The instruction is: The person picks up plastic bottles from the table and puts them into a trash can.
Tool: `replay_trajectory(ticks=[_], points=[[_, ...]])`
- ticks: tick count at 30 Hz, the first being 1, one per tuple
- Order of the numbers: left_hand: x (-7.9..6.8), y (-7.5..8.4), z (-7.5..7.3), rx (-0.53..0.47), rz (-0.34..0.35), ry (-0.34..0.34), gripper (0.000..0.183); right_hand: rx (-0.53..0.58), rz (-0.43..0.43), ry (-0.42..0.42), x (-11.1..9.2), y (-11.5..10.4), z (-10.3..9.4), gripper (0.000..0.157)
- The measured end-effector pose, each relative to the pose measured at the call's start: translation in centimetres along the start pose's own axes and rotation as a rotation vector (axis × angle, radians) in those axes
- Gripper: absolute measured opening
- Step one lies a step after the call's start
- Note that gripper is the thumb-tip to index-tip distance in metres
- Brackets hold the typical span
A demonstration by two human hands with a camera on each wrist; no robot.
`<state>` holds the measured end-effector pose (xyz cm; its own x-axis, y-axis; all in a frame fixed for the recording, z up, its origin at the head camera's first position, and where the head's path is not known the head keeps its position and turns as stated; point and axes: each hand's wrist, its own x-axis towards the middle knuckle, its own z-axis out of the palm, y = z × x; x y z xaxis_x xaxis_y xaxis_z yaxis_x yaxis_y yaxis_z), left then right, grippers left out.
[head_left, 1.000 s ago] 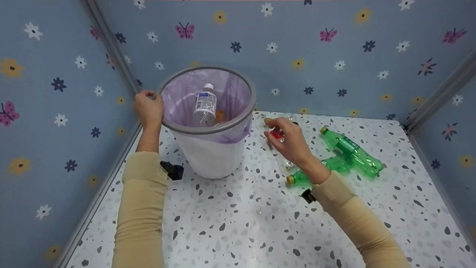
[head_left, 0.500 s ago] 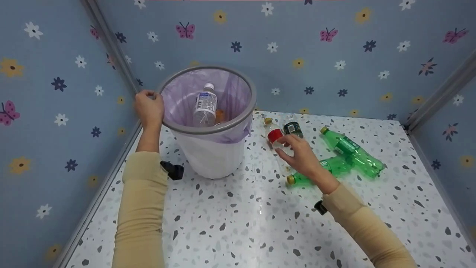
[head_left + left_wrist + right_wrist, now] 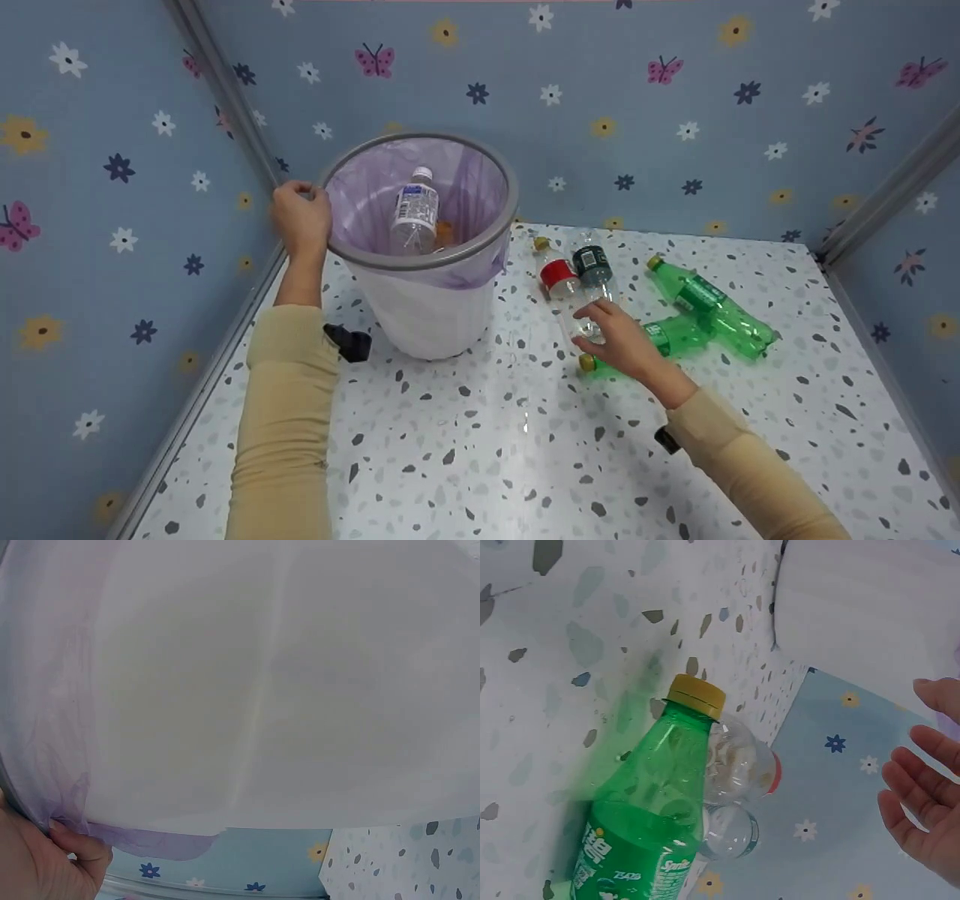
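Observation:
My left hand (image 3: 301,217) grips the grey rim of the white trash can (image 3: 420,315) at its left side. In the left wrist view, thumb and fingers pinch the purple bag (image 3: 71,799) at that rim. A clear bottle with a white cap (image 3: 416,206) stands tilted inside the can. Over the bottles on the right hovers my right hand (image 3: 622,341), fingers spread and holding nothing. Below it lies a green Sprite bottle (image 3: 656,802) with a yellow cap. Just beyond lie a red-labelled clear bottle (image 3: 556,274) and a dark-labelled clear bottle (image 3: 592,262).
Another green bottle (image 3: 709,304) lies farther right, crossing the end of the first one. An orange item (image 3: 444,234) shows inside the can, partly hidden. Flowered blue walls (image 3: 600,90) border the speckled white surface (image 3: 450,450) at the back and sides.
My right hand has drawn back toward me and slightly right, away from the clear bottles, uncovering their labels. My left hand and the trash can have stayed put.

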<state>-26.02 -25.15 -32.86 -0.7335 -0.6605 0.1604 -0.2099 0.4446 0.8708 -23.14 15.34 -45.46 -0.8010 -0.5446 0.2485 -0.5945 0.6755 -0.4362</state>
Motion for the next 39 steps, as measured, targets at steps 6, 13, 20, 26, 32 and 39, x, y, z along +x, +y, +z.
replay_trajectory(ticks=[6, 13, 20, 26, 32, 39], points=[[0.1, 0.1, 0.0, 0.013, -0.002, 0.01, 0.026, -0.073, 0.006, -0.109, -0.6, 0.9, 1.0, 0.034], [0.0, 0.0, 0.1, 0.002, 0.01, 0.013, 0.026, -0.137, -0.002, -0.171, -1.2, 2.0, 2.1, 0.032], [0.1, 0.0, 0.0, 0.004, 0.027, 0.021, 0.025, -0.223, -0.051, -0.175, -1.8, 2.8, 2.9, 0.029], [0.1, -0.1, 0.0, 0.005, 0.034, 0.021, 0.025, -0.308, -0.088, -0.212, -2.3, 3.5, 3.2, 0.039], [0.0, -0.2, 0.1, 0.001, 0.03, 0.025, 0.026, -0.373, -0.104, -0.238, -2.5, 4.0, 3.4, 0.047], [-0.1, -0.1, 0.0, -0.008, 0.021, 0.012, 0.026, -0.52, -0.133, -0.262, -2.6, 4.5, 3.9, 0.037]])
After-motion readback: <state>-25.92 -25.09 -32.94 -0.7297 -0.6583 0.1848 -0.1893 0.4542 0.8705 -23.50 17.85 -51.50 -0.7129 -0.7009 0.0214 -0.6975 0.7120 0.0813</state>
